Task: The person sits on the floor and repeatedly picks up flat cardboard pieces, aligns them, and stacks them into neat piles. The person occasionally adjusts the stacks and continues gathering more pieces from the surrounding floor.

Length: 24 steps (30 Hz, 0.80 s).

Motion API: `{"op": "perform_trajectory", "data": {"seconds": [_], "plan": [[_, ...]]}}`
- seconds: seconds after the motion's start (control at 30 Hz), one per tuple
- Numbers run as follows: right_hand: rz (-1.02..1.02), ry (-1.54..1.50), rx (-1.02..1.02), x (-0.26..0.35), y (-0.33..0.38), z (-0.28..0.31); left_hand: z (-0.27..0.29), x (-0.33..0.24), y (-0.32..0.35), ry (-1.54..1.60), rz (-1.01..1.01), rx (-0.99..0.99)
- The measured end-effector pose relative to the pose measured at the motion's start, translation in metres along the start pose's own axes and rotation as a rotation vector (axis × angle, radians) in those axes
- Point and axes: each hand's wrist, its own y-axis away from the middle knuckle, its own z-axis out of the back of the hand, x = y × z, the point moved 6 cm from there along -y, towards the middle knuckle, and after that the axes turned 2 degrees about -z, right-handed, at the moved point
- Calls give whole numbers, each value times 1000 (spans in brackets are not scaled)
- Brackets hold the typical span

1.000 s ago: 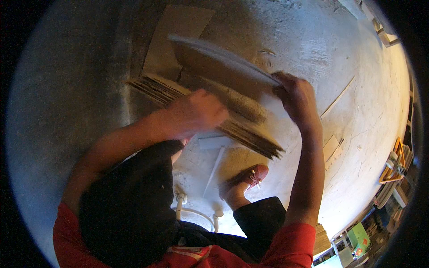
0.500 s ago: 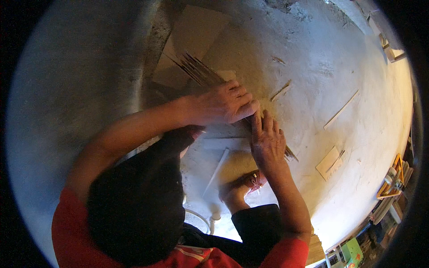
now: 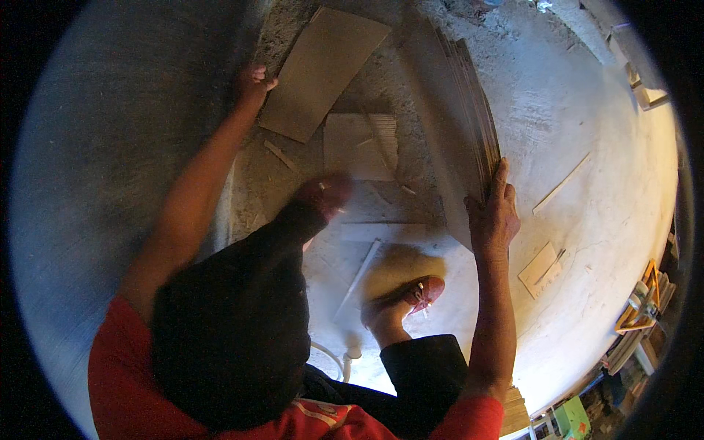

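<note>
My right hand grips the near right edge of a stack of thin brown sheets that look like cardboard. The stack stands tilted, its layered edges facing right and its broad side blurred. Far to the left, my left hand has its fingers curled at the left edge of a single brown cardboard sheet, the thumb side against it. Between the hands a smaller ridged cardboard piece lies on the floor.
Scraps and thin strips are scattered over the concrete floor. A small card lies at right. My shoes rest between the pieces. A wall rises at left. Clutter with an orange frame lines the right edge.
My hands were together on the stack, seen edge-on; now they are apart. The left has let go and reached far left to the single sheet. The right has swung the stack rightward.
</note>
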Motion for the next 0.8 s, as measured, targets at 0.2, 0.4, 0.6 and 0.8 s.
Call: {"op": "perform_trajectory", "data": {"seconds": [0.2,0.4,0.6,0.8], "plan": [[47,-31,-15,-10,-1,0,-12,-14,26,-66,21,18],[-11,13,-34,0,4,22,18,1,36,-292,26,-3],[-18,8,-51,-6,10,-7,-8,0,39,-713,76,53],[-63,60,-116,-22,7,-10,-47,29,52,-699,213,251]]}}
